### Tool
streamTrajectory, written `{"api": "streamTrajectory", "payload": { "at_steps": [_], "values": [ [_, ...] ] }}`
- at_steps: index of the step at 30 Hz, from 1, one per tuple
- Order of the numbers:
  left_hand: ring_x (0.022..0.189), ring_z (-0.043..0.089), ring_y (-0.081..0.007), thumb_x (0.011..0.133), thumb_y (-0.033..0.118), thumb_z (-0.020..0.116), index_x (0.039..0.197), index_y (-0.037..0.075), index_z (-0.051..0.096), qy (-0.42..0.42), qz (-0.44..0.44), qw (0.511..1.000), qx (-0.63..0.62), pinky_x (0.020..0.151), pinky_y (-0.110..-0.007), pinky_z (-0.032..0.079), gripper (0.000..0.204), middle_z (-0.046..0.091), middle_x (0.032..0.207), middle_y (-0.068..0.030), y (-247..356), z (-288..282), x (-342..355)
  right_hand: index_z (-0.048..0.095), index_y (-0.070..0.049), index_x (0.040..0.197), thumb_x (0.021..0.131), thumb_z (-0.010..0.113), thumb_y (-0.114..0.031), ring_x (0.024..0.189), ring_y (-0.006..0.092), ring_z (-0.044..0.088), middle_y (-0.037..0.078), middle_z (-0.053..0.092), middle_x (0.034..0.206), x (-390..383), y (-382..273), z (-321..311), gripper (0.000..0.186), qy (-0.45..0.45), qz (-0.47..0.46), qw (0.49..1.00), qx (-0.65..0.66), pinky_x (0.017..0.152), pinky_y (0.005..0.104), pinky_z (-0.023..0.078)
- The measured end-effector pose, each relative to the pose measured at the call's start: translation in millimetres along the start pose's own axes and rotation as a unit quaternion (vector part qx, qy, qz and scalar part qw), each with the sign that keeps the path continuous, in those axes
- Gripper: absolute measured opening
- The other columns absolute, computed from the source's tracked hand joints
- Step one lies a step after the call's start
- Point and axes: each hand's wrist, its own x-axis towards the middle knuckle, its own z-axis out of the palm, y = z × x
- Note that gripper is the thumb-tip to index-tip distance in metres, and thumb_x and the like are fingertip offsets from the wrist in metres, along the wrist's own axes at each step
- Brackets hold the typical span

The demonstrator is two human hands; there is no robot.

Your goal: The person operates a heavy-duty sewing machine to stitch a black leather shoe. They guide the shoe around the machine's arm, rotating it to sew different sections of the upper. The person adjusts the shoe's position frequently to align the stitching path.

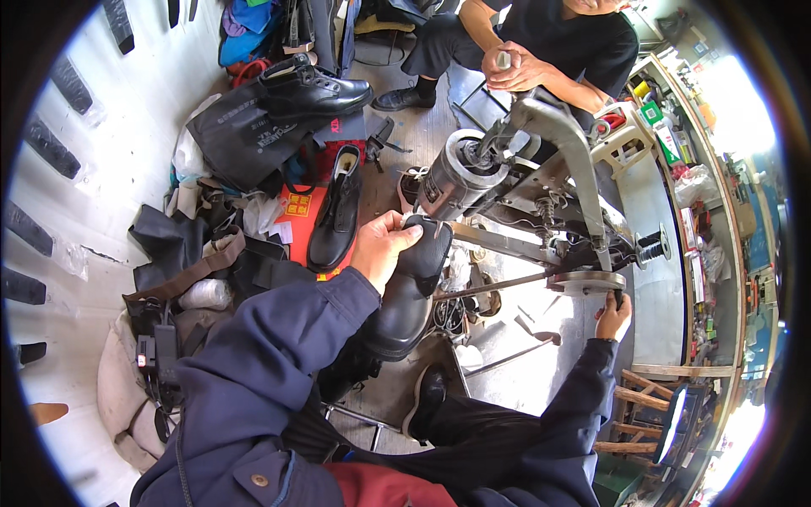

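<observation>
My left hand [380,249] is closed on the upper part of a black leather boot [401,317], thumb on top. The boot's upper edge lies against the end of a shoe-patching sewing machine [449,179], under its round metal head. Where the needle sits, I cannot make out. On the right, my right hand [614,317] grips the dark handle at the edge of the machine's metal handwheel [587,279].
A black boot [336,211] stands on a red box [297,224], with another boot [317,91] on a black bag behind. Opposite sits a person [562,51] with hands clasped. Shelves of supplies [688,194] and a wooden stool [642,414] are on the right.
</observation>
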Motion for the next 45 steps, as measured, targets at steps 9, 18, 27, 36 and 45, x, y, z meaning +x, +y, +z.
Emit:
{"api": "streamTrajectory", "payload": {
  "at_steps": [9, 18, 27, 36, 45],
  "values": [
    [0.079, 0.059, -0.0056, 0.091, 0.004, 0.069, 0.091, 0.005, 0.064, 0.026, 0.015, 0.999, 0.018, 0.08, -0.023, 0.048, 0.005, 0.068, 0.087, 0.0, 2.1, 4.5, -0.4, 0.057, 0.0, 0.106, 0.095, 0.062, -0.015, 0.047, 0.0165, 0.057, 0.008, 0.06, 0.068, -62.6, 2.4, 73.1, 0.02, -0.304, 0.172, 0.937, 0.014, 0.045, 0.0306, 0.048],
    [0.087, 0.061, -0.0078, 0.089, 0.004, 0.07, 0.095, 0.006, 0.064, 0.021, 0.006, 1.0, 0.018, 0.087, -0.023, 0.046, 0.008, 0.068, 0.092, -0.0002, 1.2, 4.6, 2.2, 0.055, -0.005, 0.085, 0.098, 0.061, -0.013, 0.046, 0.0092, 0.047, 0.0, 0.05, 0.062, -2.1, -4.7, 1.6, 0.016, 0.009, -0.022, 1.0, 0.0, 0.043, 0.0248, 0.037],
    [0.083, 0.062, -0.0066, 0.09, -0.001, 0.068, 0.096, 0.004, 0.062, 0.019, 0.008, 1.0, 0.021, 0.083, -0.023, 0.048, 0.009, 0.069, 0.092, -0.0029, 5.9, 3.5, 5.7, 0.057, -0.004, 0.099, 0.097, 0.061, -0.017, 0.046, 0.0157, 0.054, 0.002, 0.051, 0.061, -62.0, 19.3, 74.3, 0.014, -0.25, 0.209, 0.944, 0.053, 0.042, 0.0306, 0.047],
    [0.086, 0.064, -0.0071, 0.091, -0.002, 0.065, 0.099, 0.005, 0.058, 0.005, 0.016, 0.999, 0.039, 0.084, -0.022, 0.048, 0.013, 0.07, 0.094, -0.0038, 11.8, 8.2, 2.0, 0.057, -0.005, 0.087, 0.099, 0.061, -0.017, 0.049, 0.0085, 0.049, 0.001, 0.052, 0.063, -9.8, -30.6, 4.3, 0.017, -0.017, -0.038, 0.999, 0.027, 0.044, 0.0238, 0.038],
    [0.089, 0.06, -0.0049, 0.091, 0.0, 0.066, 0.099, 0.008, 0.058, -0.009, 0.015, 0.999, 0.049, 0.087, -0.021, 0.045, 0.014, 0.064, 0.092, 0.002, 12.8, 6.7, 4.2, 0.056, -0.004, 0.106, 0.1, 0.057, -0.014, 0.047, 0.0135, 0.053, 0.003, 0.053, 0.065, -39.1, 54.4, 57.4, 0.012, -0.178, 0.253, 0.949, 0.054, 0.04, 0.029, 0.043]
  ]
}}
